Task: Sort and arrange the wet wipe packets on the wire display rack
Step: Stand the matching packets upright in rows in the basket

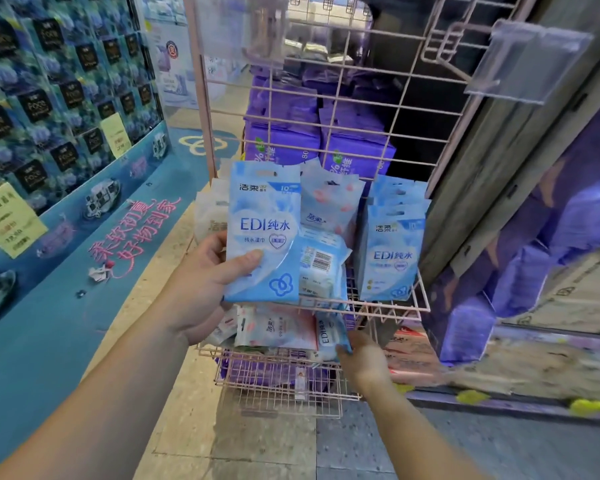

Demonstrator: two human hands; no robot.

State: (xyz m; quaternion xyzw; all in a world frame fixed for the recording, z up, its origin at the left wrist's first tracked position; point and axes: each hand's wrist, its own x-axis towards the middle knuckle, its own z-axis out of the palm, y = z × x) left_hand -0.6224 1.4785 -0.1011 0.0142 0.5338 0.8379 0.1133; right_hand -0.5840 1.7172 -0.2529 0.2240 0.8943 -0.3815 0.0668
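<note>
The blue packet (pixel 262 233) stood upright in front of the upper shelf's (pixel 388 304) left end, pinched by the left hand (pixel 201 285), thumb on its face and fingers behind. A second blue packet (pixel 328 336) lay at the right end of the lower shelf (pixel 274 355), and the right hand (pixel 362 358) was closed on its lower corner.

The step appeared to be gathering stray blue packets to join the blue stack (pixel 390 251) standing at the upper shelf's right end. To do it well, the lower packet should be lifted clear of the wires before turning it face-forward, then both set upright against the stack, logos matching.

Counted: two packets in hand; one blue packet (pixel 323 268) lying back-side out at mid-shelf; one pink-spotted packet (pixel 329 202) behind it; one white packet (pixel 212 216) at the left end; roughly five in the stack, though overlap made that uncertain; at least one pink packet (pixel 274 329) on the lower shelf.
</note>
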